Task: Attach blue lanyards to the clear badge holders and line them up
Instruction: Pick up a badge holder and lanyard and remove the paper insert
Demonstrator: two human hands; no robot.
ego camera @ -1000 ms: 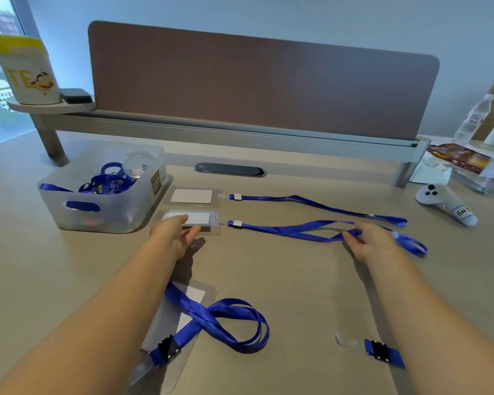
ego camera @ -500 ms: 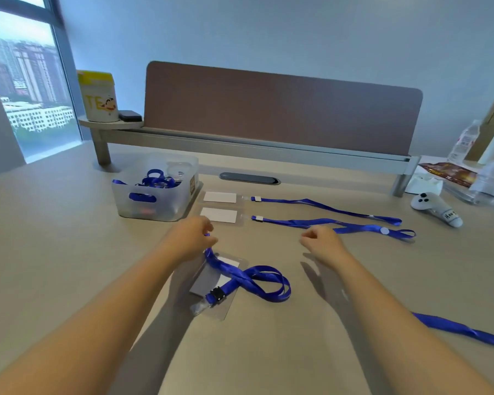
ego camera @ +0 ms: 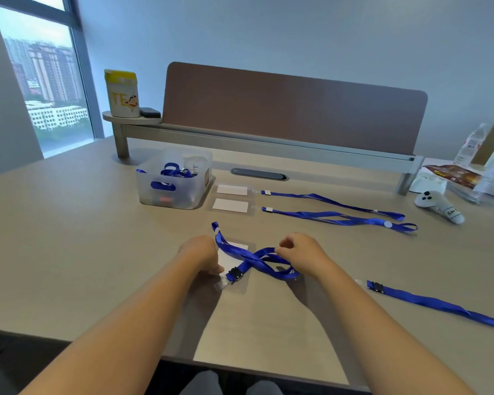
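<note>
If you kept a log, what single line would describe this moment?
stage: third badge | left hand: holds badge holder | right hand: pinches blue lanyard | lined up: two finished badges

Beige table (ego camera: pixel 69 252) bears lanyards (ego camera: pixel 334 213), badge holders (ego camera: pixel 231 205), bin (ego camera: pixel 173 195).

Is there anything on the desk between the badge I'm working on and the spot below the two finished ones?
Nothing visible: the desk is bare between the third badge holder and the second finished badge.

Three clear badge holders (ego camera: pixel 231 205), four laid-out blue lanyards (ego camera: pixel 337 218), one bin (ego camera: pixel 174 186), one controller (ego camera: pixel 438 205).
</note>
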